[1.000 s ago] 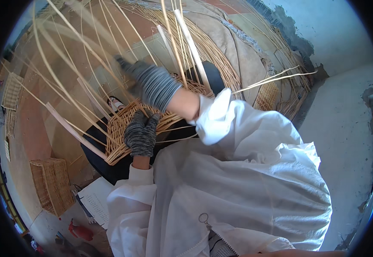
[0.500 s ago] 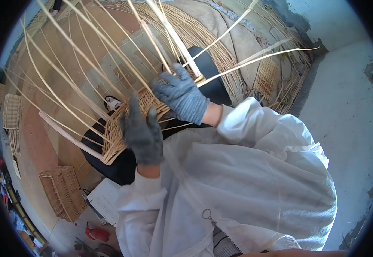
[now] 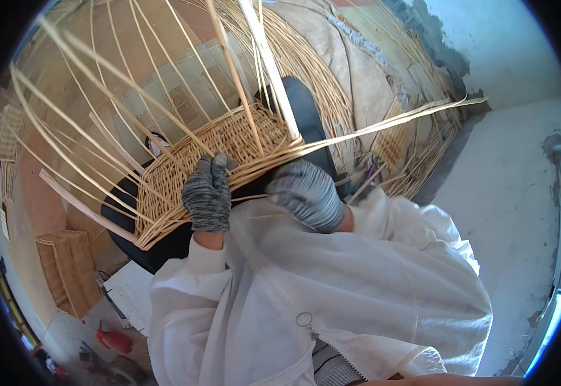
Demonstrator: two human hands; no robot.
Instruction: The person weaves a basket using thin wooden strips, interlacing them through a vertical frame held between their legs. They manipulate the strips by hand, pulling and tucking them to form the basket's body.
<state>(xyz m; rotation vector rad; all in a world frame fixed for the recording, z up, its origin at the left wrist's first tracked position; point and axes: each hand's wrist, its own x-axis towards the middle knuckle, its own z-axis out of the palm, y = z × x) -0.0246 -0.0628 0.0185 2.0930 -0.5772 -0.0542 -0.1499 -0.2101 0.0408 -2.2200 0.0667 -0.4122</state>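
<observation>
A half-woven wicker basket [image 3: 213,138] lies tilted over a black padded surface in front of me, its tall willow stakes rising away from me. My left hand [image 3: 207,195], in a grey striped knit glove, is closed on the basket's near edge, fingertips over the weave. My right hand [image 3: 309,196], gloved alike and slightly blurred, is curled just below the near edge, right of the left hand. A thin willow rod [image 3: 251,198] runs into its fingers, partly hidden by them. Pale loose rods [image 3: 383,123] stick out to the right from the basket's corner, beside a thick peeled post [image 3: 271,71].
A long bundle of willow rods [image 3: 306,58] curves behind the black seat-like surface [image 3: 312,109]. Finished wicker baskets [image 3: 68,270] stand at left, near papers [image 3: 132,296] and a red object [image 3: 114,339] on the floor. A pale wall [image 3: 505,193] rises at right.
My right hand has come down from the top of the weave to below the near edge. My left hand has closed on that edge. The basket has shifted slightly left, showing more of its base.
</observation>
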